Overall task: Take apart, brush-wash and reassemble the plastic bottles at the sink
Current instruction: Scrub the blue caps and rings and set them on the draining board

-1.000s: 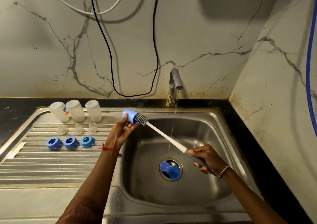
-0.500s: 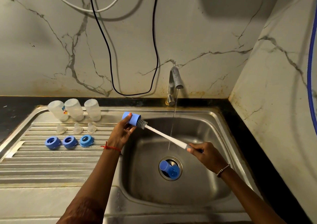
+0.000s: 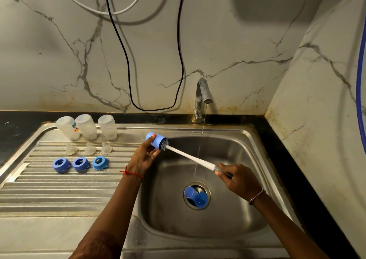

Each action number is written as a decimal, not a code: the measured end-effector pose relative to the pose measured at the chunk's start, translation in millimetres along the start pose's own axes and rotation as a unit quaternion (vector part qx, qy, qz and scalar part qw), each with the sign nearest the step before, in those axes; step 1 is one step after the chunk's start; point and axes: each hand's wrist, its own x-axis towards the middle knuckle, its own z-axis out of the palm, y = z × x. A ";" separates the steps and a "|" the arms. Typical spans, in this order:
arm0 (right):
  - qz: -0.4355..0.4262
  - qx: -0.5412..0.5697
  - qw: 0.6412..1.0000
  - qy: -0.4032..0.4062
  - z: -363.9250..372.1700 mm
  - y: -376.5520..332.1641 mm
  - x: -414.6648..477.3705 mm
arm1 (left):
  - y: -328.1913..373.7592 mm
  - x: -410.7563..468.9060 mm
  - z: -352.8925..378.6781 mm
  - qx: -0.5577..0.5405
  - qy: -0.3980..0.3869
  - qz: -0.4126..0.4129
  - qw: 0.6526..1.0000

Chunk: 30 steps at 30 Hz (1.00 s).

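Gripping a blue cap (image 3: 156, 141) between thumb and fingertips, the left hand (image 3: 144, 157) held it tilted over the left edge of the sink basin (image 3: 247, 149), its open mouth turned toward the right hand (image 3: 239, 180). The right hand was curled round the grey handle of a white bottle brush (image 3: 191, 157), whose bristle head sat in the cap's mouth. From the tap (image 3: 202, 94) beyond the hands, a thin stream of water (image 3: 201, 137) fell between the two hands and crossed the line of the brush shaft. Below the right hand, a second blue cap (image 3: 195, 196) lay on its side in the drain. To the left of the left hand, on the ribbed draining board (image 3: 59, 189), three clear bottles (image 3: 87, 126) stood in a row at the far side. Three clear teats (image 3: 90, 149) sat in front of them, and three blue collar rings (image 3: 80, 164) lay nearest the person.
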 end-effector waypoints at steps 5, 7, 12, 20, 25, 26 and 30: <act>-0.003 -0.041 0.999 0.005 -10.3 5.1 -0.2 | -2.3 -2.5 -2.5 -0.026 0.004 0.006 1.000; -0.002 -0.052 0.999 0.002 -10.9 6.0 -1.2 | -0.5 -3.4 -2.9 -0.032 0.002 0.002 0.999; 0.047 0.043 0.998 -0.005 -4.4 -4.2 4.6 | -8.7 -12.0 11.9 -0.007 0.008 -0.016 1.000; 0.060 0.149 0.987 -0.009 -0.6 5.4 -4.8 | 5.5 -6.3 8.1 -0.050 -0.031 0.014 0.998; 0.039 0.083 0.995 0.037 -5.4 10.6 -4.4 | 2.2 -8.9 7.9 -0.077 -0.043 0.009 0.996; 0.030 0.051 0.997 0.059 -7.1 9.4 -4.2 | 2.0 -8.9 6.2 -0.074 -0.043 0.009 0.996; -0.005 -0.036 0.996 0.078 -4.8 3.7 -1.5 | -0.2 -10.0 4.3 -0.050 -0.021 0.000 0.999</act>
